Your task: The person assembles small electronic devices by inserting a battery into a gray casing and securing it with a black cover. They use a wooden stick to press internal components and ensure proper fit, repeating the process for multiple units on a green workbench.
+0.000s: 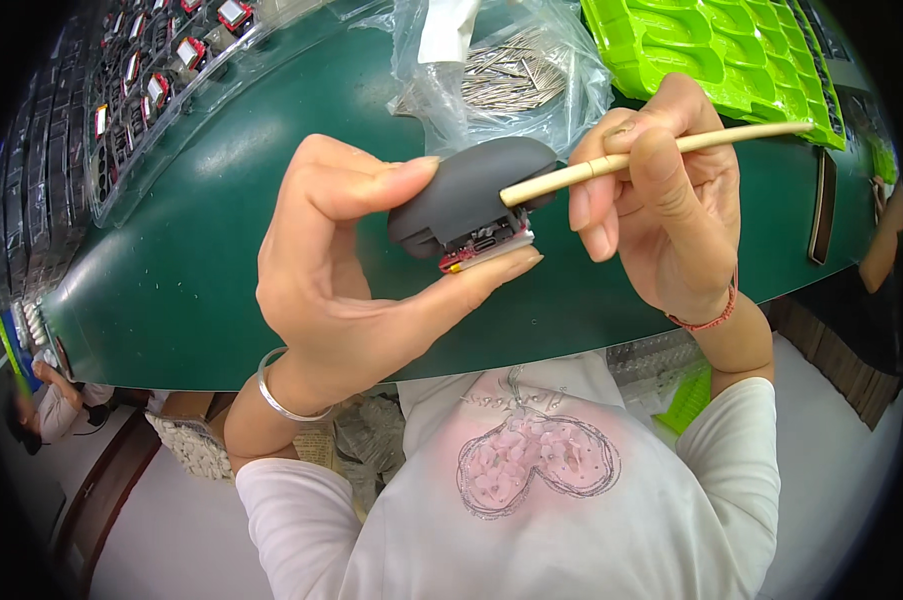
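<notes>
Hands raised above a green table (221,230), seen from over the person's head; the left hand (341,270) holds a small dark grey casing (471,190), thumb pressed on its rounded top and fingers (491,272) clamped under it, so that the open end with a red circuit board (486,248) faces the right hand and stays steady; the right hand (661,200) has its fingers closed around a thin pale wooden stick (651,155), held like a pen, its tip touching the casing's edge just above the board, apparently to press or seat something there; a silver bangle (276,395) sits on the left wrist, a red cord bracelet (706,320) on the right; behind the hands lie a clear plastic bag of thin metal pins (516,75), a bright green moulded tray (731,50) and a clear tray of small red and white parts (161,70).
</notes>
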Demonstrator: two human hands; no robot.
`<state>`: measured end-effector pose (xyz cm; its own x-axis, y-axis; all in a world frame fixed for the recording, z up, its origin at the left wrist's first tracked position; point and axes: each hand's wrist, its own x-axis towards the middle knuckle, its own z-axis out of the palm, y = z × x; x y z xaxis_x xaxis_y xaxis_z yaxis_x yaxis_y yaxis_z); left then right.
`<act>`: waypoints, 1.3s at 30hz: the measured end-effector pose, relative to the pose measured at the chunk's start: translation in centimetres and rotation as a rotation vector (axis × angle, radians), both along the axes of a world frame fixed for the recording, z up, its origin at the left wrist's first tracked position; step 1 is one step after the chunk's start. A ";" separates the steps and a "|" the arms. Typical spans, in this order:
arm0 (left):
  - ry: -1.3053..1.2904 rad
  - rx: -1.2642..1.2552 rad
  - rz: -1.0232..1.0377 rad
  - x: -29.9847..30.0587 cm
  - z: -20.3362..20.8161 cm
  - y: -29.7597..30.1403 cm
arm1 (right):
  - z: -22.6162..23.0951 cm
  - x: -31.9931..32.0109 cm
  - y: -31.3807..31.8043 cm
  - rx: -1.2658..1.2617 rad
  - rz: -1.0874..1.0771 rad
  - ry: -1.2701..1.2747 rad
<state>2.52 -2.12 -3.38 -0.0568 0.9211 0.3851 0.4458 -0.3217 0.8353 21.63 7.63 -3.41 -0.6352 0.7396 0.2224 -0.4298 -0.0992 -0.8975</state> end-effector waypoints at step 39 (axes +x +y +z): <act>-0.011 0.118 0.041 0.6 -0.4 -0.2 | 0.2 -0.6 -1.4 0.052 0.150 -0.256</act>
<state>3.14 -2.35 -3.75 -0.0985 0.8660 0.4902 0.4521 -0.3999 0.7973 21.05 6.19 -3.24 -0.7765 0.6255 0.0758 -0.1728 -0.0956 -0.9803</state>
